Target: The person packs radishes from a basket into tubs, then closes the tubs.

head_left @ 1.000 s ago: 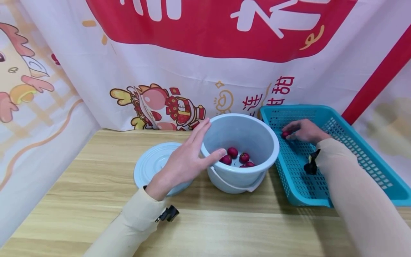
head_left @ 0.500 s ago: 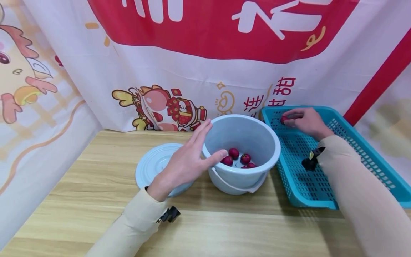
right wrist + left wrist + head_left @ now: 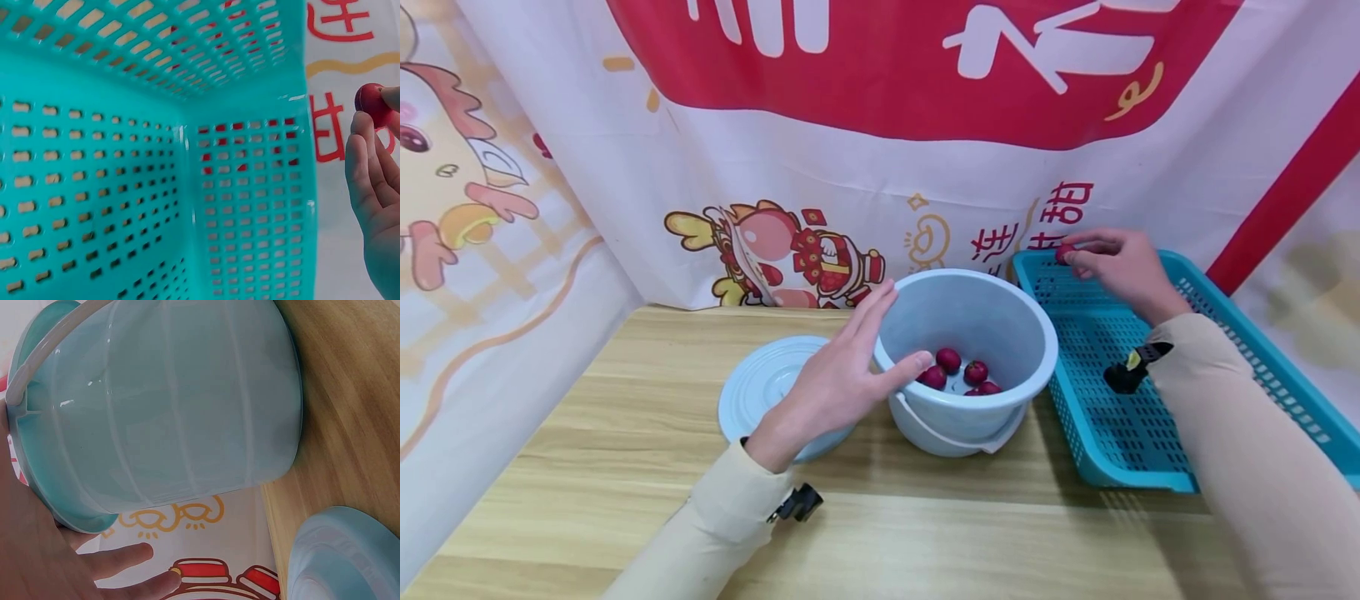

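Observation:
My right hand [image 3: 1126, 268] pinches a small round red fruit [image 3: 1063, 253] between thumb and fingertips, over the far left end of the teal basket [image 3: 1150, 482]. In the right wrist view the red fruit [image 3: 370, 102] is above the basket's rim. My left hand [image 3: 842, 375] rests at the left rim of the light blue bucket [image 3: 955, 429], fingers fairly straight outside and thumb across the rim. The left wrist view shows the bucket's ribbed side [image 3: 169, 406] and its handle. Several dark-red fruits [image 3: 948, 360] lie at the bucket's bottom.
A round light blue lid [image 3: 748, 387] lies on the wooden table [image 3: 925, 542] left of the bucket, partly under my left forearm. The basket stands close to the bucket's right side. A printed white and red cloth [image 3: 820, 167] hangs behind the table.
My right hand has lifted the red fruit from inside the basket up to its far left rim. The left hand stays at the bucket; the view has shifted slightly.

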{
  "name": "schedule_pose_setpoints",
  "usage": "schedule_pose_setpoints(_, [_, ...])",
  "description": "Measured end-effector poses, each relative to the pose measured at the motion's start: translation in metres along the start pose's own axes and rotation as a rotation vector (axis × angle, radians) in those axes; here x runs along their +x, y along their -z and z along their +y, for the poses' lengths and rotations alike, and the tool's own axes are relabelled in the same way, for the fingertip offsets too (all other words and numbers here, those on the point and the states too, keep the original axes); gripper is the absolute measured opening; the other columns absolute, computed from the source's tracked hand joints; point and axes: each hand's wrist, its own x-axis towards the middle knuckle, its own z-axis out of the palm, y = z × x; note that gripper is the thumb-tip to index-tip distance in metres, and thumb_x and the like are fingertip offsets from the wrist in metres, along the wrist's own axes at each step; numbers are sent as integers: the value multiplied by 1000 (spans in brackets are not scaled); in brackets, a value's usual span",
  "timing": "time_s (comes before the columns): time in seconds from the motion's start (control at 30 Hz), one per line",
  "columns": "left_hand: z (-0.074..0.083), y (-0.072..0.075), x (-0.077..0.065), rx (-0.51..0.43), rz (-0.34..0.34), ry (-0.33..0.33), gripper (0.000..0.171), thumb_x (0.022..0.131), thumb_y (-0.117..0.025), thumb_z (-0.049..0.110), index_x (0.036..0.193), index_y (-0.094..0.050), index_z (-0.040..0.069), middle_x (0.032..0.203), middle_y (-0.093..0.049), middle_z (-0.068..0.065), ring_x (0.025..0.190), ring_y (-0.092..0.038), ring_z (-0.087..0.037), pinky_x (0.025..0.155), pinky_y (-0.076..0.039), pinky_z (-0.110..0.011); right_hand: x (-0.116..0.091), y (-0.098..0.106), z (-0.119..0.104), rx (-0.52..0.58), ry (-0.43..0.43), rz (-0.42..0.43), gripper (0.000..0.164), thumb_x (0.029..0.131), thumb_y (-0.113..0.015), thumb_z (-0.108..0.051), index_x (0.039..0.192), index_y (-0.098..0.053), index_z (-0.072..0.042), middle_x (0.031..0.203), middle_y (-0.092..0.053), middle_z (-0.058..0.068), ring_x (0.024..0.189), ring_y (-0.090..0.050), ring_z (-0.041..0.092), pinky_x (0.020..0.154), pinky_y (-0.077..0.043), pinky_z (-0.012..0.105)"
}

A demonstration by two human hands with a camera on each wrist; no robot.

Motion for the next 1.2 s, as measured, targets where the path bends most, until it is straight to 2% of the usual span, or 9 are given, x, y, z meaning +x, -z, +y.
schedule_pose_setpoints(0.23, [0,1,-1,-9,-4,9,96,94,-48,82,171,-11,38,177,-2,25,160,-36,-27,114,-45,-70,-7,-1,-12,47,78,37,60,98,-72,-51,146,-64,-15,120,-70,-11,98,-69,11,77,-60,18])
schedule_pose_setpoints(0.37, [0,1,-2,-16,-8,9,96,95,-49,80,171,-11,38,179,-4,22,161,-36,-28,113,-46,-70,-13,-3,-19,98,142,52,59,97,-74,-49,144,-65,-14,117,-69,-18,98,-72,10,78,-60,16])
schedule_pose_setpoints(0.6, [0,1,-2,-6,-5,8,95,95,-48,79,171,-11,37,177,-2,25,161,-35,-27,113,-47,-69,-24,-10,-37,152,205,18,55,97,-76,-43,143,-67,-15,122,-72,-14,94,-75,7,82,-61,17])
schedule_pose_setpoints(0.77, [-1,1,-2,-6,0,2,95,96,-48,80,171,-12,36,177,-2,27,161,-35,-26,113,-47,-69,-30,-15,-49,196,274,-43,46,99,-77,-31,140,-69,-13,116,-76,-16,93,-77,10,84,-62,19])
schedule_pose_setpoints(1.0, [-1,2,-4,-1,7,7,95,96,-48,80,172,-12,36,178,-3,25,160,-37,-27,113,-47,-68,-37,-26,-62,201,357,-123,41,99,-76,-23,137,-70,-9,113,-78,-14,95,-78,13,86,-63,23])
schedule_pose_setpoints(1.2, [0,1,-2,-3,1,0,95,95,-48,79,172,-12,35,178,-3,25,160,-36,-26,114,-47,-67,-44,-33,-68,199,408,-182,37,99,-75,-14,134,-71,-5,112,-79,-13,97,-79,10,85,-63,21])
